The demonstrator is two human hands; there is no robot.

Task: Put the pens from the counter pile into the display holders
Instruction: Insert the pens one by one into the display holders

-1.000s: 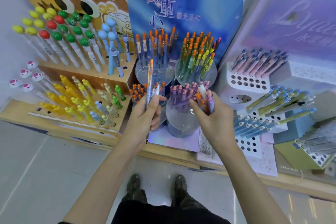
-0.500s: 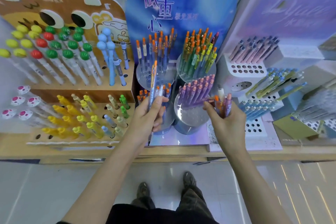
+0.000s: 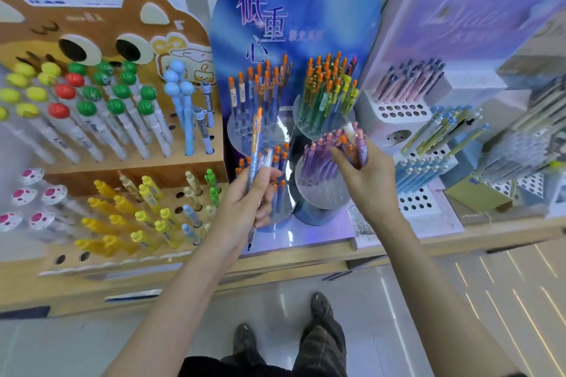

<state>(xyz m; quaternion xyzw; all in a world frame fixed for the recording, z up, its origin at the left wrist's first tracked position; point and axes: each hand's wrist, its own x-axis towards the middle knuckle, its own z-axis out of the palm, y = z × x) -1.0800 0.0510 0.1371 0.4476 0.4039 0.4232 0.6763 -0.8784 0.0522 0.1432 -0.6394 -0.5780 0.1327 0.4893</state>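
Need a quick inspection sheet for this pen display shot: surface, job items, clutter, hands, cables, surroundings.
Surface: wooden counter crowded with display stands.
Job's things: clear round holders on the blue stand, partly filled; counter pile not in view.
Clutter: cat-shaped stand, white perforated holder, both stocked.
Hands: left hand grips blue pens; right hand grips mixed pens by the holders.
Cables: nothing seen.
Surroundings: tiled floor, person's shoes.

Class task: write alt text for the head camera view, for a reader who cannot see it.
A person's left hand grips a bunch of blue-barrelled pens with orange tops while the right hand holds a few purple and orange pens at a clear round holder of purple pens. Behind stands a blue oval display board.
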